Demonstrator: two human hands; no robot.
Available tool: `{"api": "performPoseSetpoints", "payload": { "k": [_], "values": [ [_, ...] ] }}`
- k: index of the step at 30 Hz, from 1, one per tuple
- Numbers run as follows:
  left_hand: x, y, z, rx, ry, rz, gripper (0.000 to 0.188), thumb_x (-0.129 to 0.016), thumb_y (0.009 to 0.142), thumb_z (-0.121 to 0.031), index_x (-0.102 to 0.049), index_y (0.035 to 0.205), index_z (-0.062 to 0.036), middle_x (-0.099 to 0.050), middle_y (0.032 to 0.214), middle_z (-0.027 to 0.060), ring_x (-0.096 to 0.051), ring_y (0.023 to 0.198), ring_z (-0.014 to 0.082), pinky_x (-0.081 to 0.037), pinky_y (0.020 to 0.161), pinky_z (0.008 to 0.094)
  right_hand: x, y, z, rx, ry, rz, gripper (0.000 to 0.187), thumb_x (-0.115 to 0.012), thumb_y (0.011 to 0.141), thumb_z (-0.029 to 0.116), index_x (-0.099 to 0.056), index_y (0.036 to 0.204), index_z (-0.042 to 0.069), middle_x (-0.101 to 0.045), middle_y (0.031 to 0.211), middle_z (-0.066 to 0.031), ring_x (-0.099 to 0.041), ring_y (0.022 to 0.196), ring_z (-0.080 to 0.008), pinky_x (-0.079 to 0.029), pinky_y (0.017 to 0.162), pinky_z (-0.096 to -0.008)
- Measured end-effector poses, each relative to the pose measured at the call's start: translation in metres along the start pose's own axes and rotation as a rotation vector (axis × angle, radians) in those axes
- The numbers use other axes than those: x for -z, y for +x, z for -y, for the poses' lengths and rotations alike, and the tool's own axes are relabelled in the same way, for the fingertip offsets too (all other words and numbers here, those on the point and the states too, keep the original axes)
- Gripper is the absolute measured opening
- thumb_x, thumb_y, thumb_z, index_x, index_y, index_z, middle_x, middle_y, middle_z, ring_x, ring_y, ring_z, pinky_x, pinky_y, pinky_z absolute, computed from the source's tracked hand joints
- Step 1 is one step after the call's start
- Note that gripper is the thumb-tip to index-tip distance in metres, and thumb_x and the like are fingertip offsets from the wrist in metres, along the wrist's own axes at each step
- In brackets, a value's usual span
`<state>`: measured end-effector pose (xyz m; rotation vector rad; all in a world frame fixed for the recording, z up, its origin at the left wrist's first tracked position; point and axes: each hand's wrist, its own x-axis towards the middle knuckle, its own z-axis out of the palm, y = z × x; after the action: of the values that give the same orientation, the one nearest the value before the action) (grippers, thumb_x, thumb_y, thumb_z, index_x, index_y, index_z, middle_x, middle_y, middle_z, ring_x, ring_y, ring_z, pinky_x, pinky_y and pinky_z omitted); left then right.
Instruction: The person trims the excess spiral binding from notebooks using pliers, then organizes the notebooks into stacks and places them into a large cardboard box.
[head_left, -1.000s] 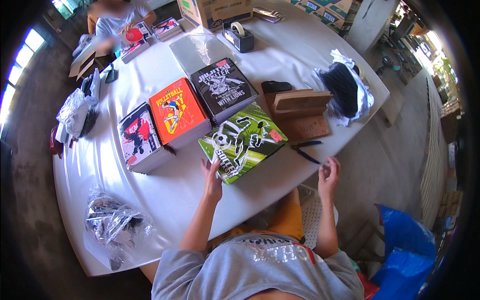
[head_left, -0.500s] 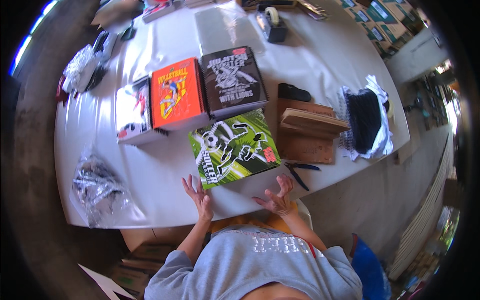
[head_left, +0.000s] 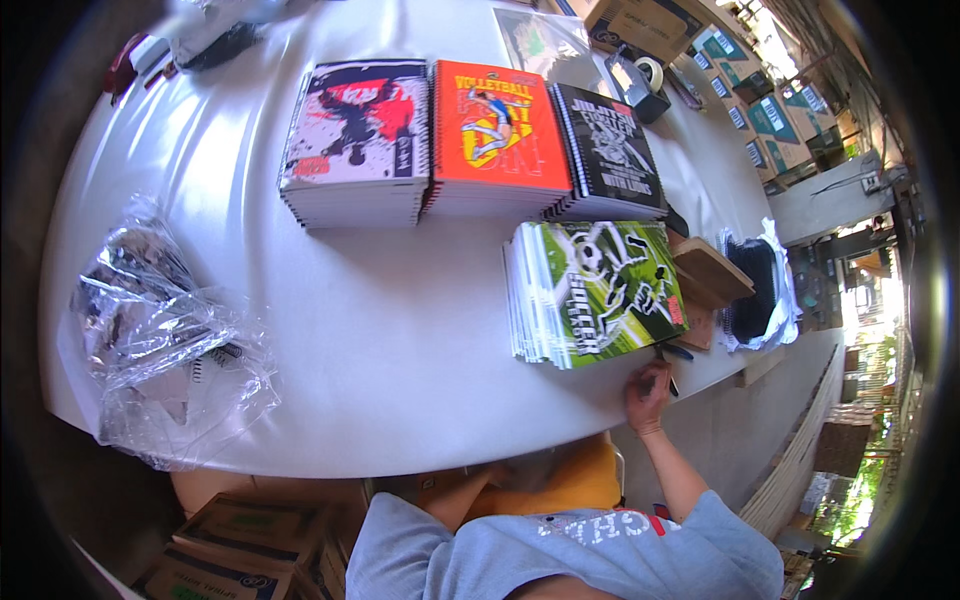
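Note:
My right hand (head_left: 648, 392) is at the table's front edge, fingers curled at one dark handle of the pliers (head_left: 678, 352). Its fingers cover part of the tool. Right beyond it lies a stack of spiral notebooks with a green soccer cover (head_left: 620, 290), its layered edges showing on the left. My left hand (head_left: 498, 476) is low by my lap, below the table edge; shadow and blur hide its fingers. Behind the green stack stand three more notebook stacks: white with a dark and red print (head_left: 360, 125), orange volleyball (head_left: 500, 130) and black (head_left: 612, 145).
Clear plastic wrap (head_left: 175, 340) lies crumpled at the left. Brown cardboard pieces (head_left: 712, 275) and a black bundle in white wrapping (head_left: 752, 285) sit right of the green stack. A tape dispenser (head_left: 640, 85) stands farther back. Cartons (head_left: 250, 530) are under the table at left.
The view has shifted, so the stacks appear farther right. My right hand has gone from open beside the green stack to curled at the pliers. My left hand has dropped from the table toward my lap.

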<state>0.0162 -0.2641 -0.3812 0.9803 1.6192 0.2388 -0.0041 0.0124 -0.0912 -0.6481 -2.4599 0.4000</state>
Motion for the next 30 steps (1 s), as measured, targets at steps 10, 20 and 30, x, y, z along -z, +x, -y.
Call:
{"api": "performPoseSetpoints", "payload": {
  "k": [10, 20, 30],
  "values": [
    [0.015, -0.007, 0.059, 0.206, -0.153, -0.077, 0.038, -0.063, 0.078, -0.023, -0.060, 0.110, -0.0030, -0.059, 0.112, 0.0171, -0.056, 0.104, 0.0291, -0.045, 0.088, 0.0391, -0.008, -0.005, 0.005, -0.073, -0.128, 0.069, 0.025, -0.057, 0.067, 0.009, -0.047, 0.089, 0.003, -0.045, 0.088, -0.0169, -0.049, 0.081, -0.0338, -0.043, 0.068, -0.0390],
    [0.055, -0.023, 0.079, 0.311, -0.379, -0.257, 0.035, -0.062, 0.079, -0.021, -0.060, 0.108, -0.0022, -0.060, 0.111, 0.0162, -0.057, 0.102, 0.0279, -0.044, 0.087, 0.0381, -0.003, -0.001, 0.005, -0.022, -0.167, -0.001, 0.029, -0.055, 0.062, 0.001, -0.049, 0.091, 0.005, -0.047, 0.091, -0.0166, -0.050, 0.085, -0.0344, -0.044, 0.070, -0.0397],
    [0.143, -0.029, 0.009, 0.451, -0.574, -0.549, 0.032, -0.061, 0.080, -0.020, -0.061, 0.106, -0.0013, -0.061, 0.109, 0.0154, -0.057, 0.100, 0.0267, -0.044, 0.087, 0.0370, 0.004, -0.014, 0.002, 0.012, 0.263, 0.142, 0.028, -0.067, 0.063, 0.012, -0.052, 0.086, 0.008, -0.054, 0.091, -0.0109, -0.053, 0.090, -0.0301, -0.042, 0.081, -0.0402]
  ]
}}
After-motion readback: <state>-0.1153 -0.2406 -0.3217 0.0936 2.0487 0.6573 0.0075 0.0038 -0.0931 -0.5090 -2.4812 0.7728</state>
